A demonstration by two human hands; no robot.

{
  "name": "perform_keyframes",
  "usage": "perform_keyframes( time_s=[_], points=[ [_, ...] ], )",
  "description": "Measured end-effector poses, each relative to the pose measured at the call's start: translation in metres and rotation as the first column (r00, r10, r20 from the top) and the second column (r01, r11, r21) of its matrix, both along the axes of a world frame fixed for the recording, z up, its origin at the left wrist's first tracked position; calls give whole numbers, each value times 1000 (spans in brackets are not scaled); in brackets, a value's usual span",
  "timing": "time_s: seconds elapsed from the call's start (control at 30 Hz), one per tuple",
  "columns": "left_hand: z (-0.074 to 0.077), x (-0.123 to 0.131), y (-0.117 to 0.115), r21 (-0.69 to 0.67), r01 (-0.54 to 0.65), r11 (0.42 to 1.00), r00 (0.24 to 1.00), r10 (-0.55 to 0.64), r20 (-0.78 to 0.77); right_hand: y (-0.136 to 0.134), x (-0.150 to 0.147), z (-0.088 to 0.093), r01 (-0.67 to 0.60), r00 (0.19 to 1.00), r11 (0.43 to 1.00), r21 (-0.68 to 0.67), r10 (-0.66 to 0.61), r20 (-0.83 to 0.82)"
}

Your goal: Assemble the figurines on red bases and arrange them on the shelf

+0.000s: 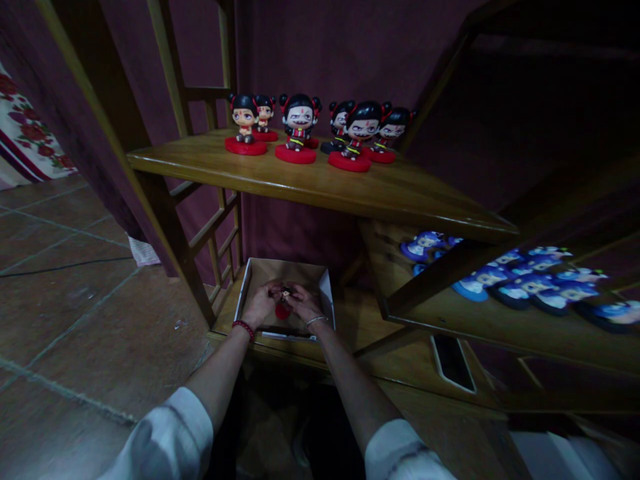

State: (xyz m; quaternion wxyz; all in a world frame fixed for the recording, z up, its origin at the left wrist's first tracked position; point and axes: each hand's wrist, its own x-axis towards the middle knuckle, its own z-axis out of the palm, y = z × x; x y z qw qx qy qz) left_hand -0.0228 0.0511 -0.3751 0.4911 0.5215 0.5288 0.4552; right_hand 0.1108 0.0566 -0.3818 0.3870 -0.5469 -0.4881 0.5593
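Both hands are over an open cardboard box [327, 293] on the lower shelf. My left hand [264, 300], with a red beaded bracelet at the wrist, grips one side of a small black-haired figurine [285, 293] on a red round base. From the other side, my right hand [303, 303] closes its fingers on the same figurine; a thin pale bracelet circles that wrist. The fingers cover much of the figurine. Above the box, on the upper shelf [210, 163], stand several black-haired bobble-head figurines [300, 127], most on red round bases.
To the right, a middle shelf [410, 303] holds several blue-and-white figurines [525, 283]. A phone [454, 362] with a dark screen lies on the lower shelf. A wooden post [165, 227] rises left of the box. A dark cable [70, 267] crosses the tiled floor.
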Motion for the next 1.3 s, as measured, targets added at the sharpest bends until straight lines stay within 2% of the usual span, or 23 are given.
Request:
perform_keyframes(
  time_s=[0.07,0.13,0.33,0.43,0.63,0.83,1.03,1.3],
  points=[
    [-3,-1,1,-10,-2,1000,1000,2,11,-2,0,3,2,989,998,-68,-12,-150],
    [-4,-1,0,-24,-8,1000,1000,8,12,-5,-1,5,-2,972,994,-114,-25,-234],
    [3,-4,-6,-120,22,993,997,-14,75,-9,3,6,14,967,988,-154,-53,-249],
    [6,-5,-8,-155,26,988,998,-18,54,-7,3,2,42,972,989,-142,-74,-223],
    [-4,-8,-7,-255,-40,966,994,12,-111,-1,3,-9,95,994,994,-62,-98,-41],
    [-15,-10,-8,-271,-55,961,931,-49,-363,-1,4,-12,29,970,997,76,-46,238],
    [-6,-10,-14,-253,-10,967,815,-139,-563,-1,4,-13,-70,904,983,170,-9,428],
    [1,-4,-17,-238,12,971,674,-183,-716,-5,2,-10,-158,855,967,201,31,518]
  ],
)
